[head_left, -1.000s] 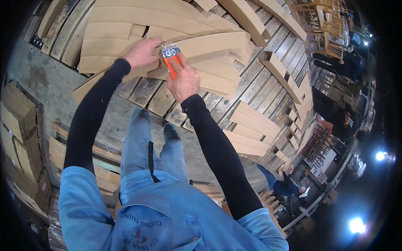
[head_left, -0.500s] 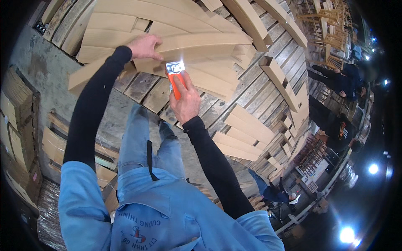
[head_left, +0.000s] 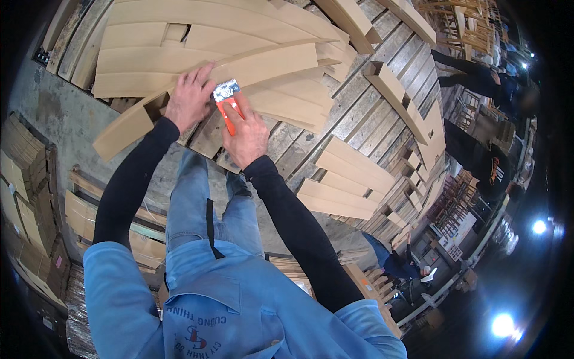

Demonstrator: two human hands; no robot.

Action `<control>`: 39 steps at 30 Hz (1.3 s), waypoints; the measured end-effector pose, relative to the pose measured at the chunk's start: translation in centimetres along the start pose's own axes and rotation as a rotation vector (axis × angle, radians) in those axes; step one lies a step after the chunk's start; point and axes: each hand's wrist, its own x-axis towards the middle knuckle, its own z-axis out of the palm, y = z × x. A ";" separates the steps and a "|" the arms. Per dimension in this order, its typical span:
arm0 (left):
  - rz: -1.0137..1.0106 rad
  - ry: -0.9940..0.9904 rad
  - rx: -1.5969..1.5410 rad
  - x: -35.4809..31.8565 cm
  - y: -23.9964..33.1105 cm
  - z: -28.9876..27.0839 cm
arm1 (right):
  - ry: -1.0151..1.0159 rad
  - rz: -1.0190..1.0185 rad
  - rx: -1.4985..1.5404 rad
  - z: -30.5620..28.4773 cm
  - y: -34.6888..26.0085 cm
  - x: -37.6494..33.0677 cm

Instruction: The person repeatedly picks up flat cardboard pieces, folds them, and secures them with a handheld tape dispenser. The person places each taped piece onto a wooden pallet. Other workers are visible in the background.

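Note:
My right hand (head_left: 246, 136) grips an orange hand tool (head_left: 229, 115) with a shiny metal head and a toothed edge. The metal head lies close to the front edge of a long folded cardboard piece (head_left: 272, 64). Beside the tool, my left hand (head_left: 190, 100) wraps round that edge, its fingers bent over the board and its thumb side toward the metal head. The folded piece runs from the near left, where its end sticks out past the pallet, toward the upper right. A hollow shows in it left of my left hand. Under it lie flat cardboard sheets (head_left: 128, 57).
A slatted wooden pallet (head_left: 359, 99) bears the cardboard. Folded cardboard channels (head_left: 391, 90) and flat strips (head_left: 341, 191) lie to the right. Cardboard stacks (head_left: 30, 191) stand at the left. People in dark clothes (head_left: 478, 161) and wooden chairs (head_left: 463, 27) are at the right.
My left hand has come down and nearer, closing on the cardboard edge. My right hand has moved left and slightly up with the orange tool. The folded piece has shifted left.

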 end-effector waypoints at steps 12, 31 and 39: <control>-0.067 -0.250 -0.208 4.0 -5.2 -1.8 | -0.043 -0.006 -0.019 -0.6 0.2 -2.4; -0.169 0.049 0.068 2.8 1.7 2.6 | -0.169 0.147 0.000 -1.8 1.0 1.2; 0.123 0.042 0.083 -0.2 -1.9 -4.9 | 0.118 0.686 1.058 -4.4 9.3 -14.2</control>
